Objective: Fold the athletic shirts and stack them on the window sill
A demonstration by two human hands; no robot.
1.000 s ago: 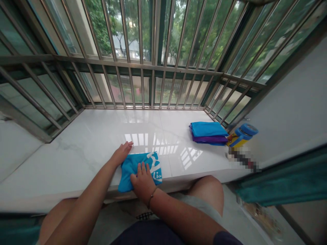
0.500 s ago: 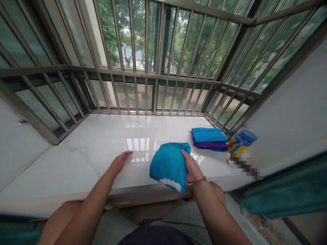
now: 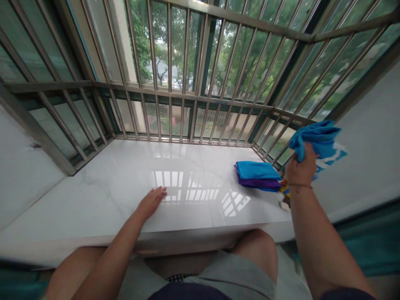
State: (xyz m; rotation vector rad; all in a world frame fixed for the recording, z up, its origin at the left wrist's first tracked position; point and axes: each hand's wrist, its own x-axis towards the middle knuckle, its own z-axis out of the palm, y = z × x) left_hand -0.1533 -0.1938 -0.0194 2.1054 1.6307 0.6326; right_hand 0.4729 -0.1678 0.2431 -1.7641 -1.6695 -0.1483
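My right hand (image 3: 301, 164) is raised at the right, closed around a bunched blue cloth (image 3: 321, 139) with a white print on its lower part. The cloth hangs in the air in front of the window bars and the right wall. My left hand (image 3: 153, 203) has its fingers stretched out, palm down, at the white marble-look sill (image 3: 190, 212); whether it touches the surface I cannot tell. Left of my right wrist lies a folded stack of blue and purple cloths (image 3: 258, 176) on the sill.
A yellow container (image 3: 285, 188) is mostly hidden behind my right hand, with a small pale object (image 3: 284, 204) below it. Metal window bars (image 3: 193, 98) enclose the sill's back and sides. Teal curtain fabric (image 3: 368, 233) hangs at the right.
My right hand has moved right and up from the middle of the sill, carrying the blue cloth, which is now more crumpled. My left hand has stayed nearly in place.
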